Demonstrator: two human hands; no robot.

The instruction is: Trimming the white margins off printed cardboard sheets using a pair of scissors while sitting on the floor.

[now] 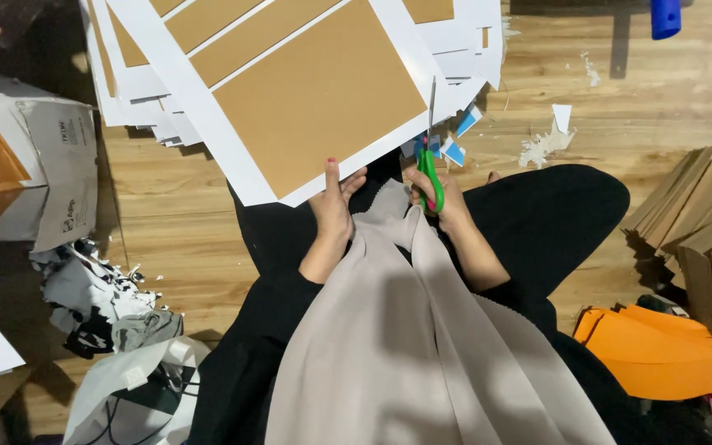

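Over the lap, draped in beige cloth [422,346], the left hand [333,210] pinches the near edge of a white sheet with brown panels [315,95], thumb on top. Just beside it, the right hand [438,202] is clenched through the green-handled scissors [430,169], blades pointing up into the sheet's right edge. Beyond lies a stack of similar sheets [463,49]. Bare wooden floor [644,107] opens to the right, with paper scraps [545,144]; cardboard strips [702,239] crowd the far right.

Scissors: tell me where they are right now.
In the head view, the green-handled scissors sit in the right hand, just right of centre, blades up against the sheet's right edge.
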